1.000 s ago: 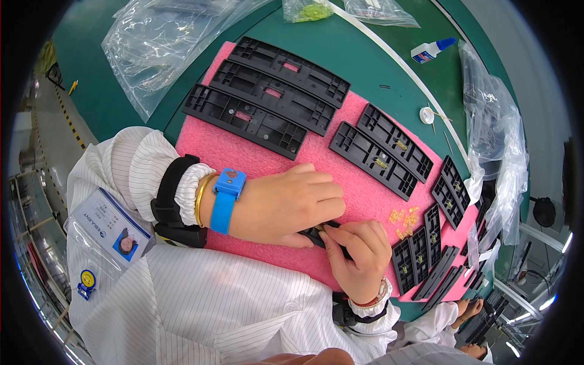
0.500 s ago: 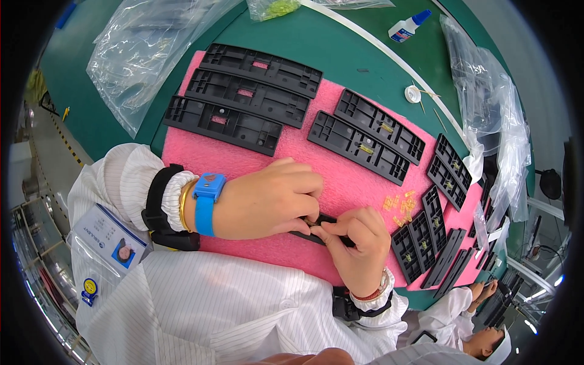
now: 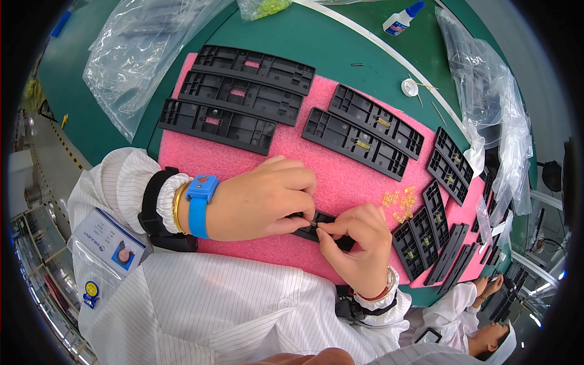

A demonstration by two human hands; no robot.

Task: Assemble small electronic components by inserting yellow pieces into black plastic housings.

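Note:
A black ribbed plastic panel [image 3: 330, 220] lies on the pink foam mat under both my hands, which cover much of it. My left hand [image 3: 267, 198], with a blue wrist strap, is closed, its thumb and fingertips gripping the panel near its middle. My right hand [image 3: 360, 240] is closed in a pinch beside the left fingertips, over the panel's middle. A tiny piece seems to sit between the two hands; it is too small to make out. Right of my right hand is a heap of small clear yellow pieces [image 3: 399, 202] on the mat.
Similar black panels [image 3: 240, 94] lie at the back left of the pink mat [image 3: 188, 146], with others [image 3: 365, 143] at the right, several bearing yellow pieces. Beyond are a glue bottle [image 3: 398, 23], a small white cup [image 3: 410, 87], thin sticks and plastic bags [image 3: 140, 55]. A co-worker sits at the lower right.
Both sets of fingertips have drawn slightly apart, so more of the panel's middle shows. The view has shifted a little; the panels on the mat lie as before.

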